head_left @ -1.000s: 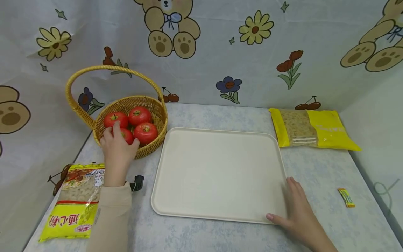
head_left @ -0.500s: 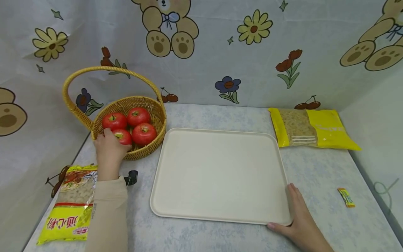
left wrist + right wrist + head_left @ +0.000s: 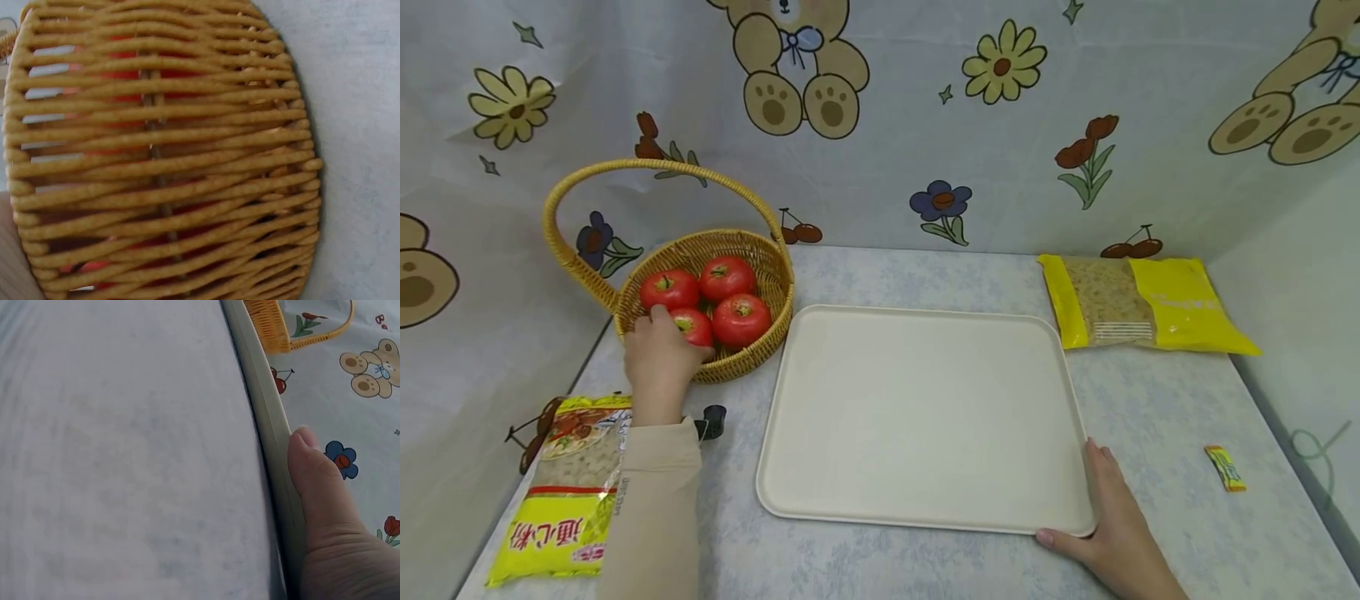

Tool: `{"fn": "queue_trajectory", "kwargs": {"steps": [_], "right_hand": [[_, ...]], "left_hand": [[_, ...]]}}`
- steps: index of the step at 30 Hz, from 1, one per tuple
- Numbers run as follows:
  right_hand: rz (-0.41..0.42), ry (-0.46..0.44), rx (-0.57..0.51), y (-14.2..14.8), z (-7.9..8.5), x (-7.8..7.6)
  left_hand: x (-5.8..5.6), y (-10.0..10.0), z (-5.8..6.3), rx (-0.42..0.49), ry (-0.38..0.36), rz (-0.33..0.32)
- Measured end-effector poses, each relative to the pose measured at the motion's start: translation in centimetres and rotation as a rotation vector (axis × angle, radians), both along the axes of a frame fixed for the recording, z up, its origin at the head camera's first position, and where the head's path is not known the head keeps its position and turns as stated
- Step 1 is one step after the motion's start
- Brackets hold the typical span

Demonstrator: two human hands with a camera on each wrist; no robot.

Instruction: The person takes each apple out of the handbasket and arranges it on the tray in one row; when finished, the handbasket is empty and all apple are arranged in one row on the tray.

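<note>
Low in the basket [image 3: 733, 365], at the side nearest the person, sits the front red fruit [image 3: 694, 327], with the left hand [image 3: 661, 362] on it. The fingers curl down over its left side and the thumb lies against its near side, so the hand grips it; the fingertips are hidden. Three other red fruits [image 3: 742, 321] lie close around it, behind and to the right. In the left wrist view, the woven wall fills most of the space, with red showing through the gaps.

Just right of the basket, a white tray [image 3: 925, 417] lies flat on the table [image 3: 865, 562]. At its near right corner rests the right hand [image 3: 1112, 521], thumb and fingers spread apart: the fingers lie along the right edge, and the thumb touches the near edge. From the right wrist, that thumb looks nearly straight along the rim; the other fingers are out of sight there.

Farther out, a yellow bag [image 3: 561, 492] with red lettering lies partly behind the beige sleeve [image 3: 651, 508]. Beyond the tray's far right corner is another yellow packet [image 3: 1142, 304], and a small wrapped candy [image 3: 1225, 468] lies right of the right hand.
</note>
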State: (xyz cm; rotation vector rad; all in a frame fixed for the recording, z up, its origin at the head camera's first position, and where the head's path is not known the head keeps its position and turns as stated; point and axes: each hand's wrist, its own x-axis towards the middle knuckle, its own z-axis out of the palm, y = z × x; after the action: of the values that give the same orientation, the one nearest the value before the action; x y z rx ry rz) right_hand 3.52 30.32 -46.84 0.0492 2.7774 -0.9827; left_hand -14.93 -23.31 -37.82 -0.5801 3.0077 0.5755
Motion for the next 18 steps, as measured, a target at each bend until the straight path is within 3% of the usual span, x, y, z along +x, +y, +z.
{"fn": "queue_trajectory", "kwargs": {"steps": [11, 18], "right_hand": [[-0.003, 0.033, 0.028, 0.0, -0.3, 0.2], [-0.008, 0.045, 0.039, -0.1, -0.2, 0.3]], "left_hand": [[0.9, 0.4, 0.4, 0.035, 0.186, 0.057], [2.3, 2.0, 2.7, 0.057, 0.304, 0.028]]}}
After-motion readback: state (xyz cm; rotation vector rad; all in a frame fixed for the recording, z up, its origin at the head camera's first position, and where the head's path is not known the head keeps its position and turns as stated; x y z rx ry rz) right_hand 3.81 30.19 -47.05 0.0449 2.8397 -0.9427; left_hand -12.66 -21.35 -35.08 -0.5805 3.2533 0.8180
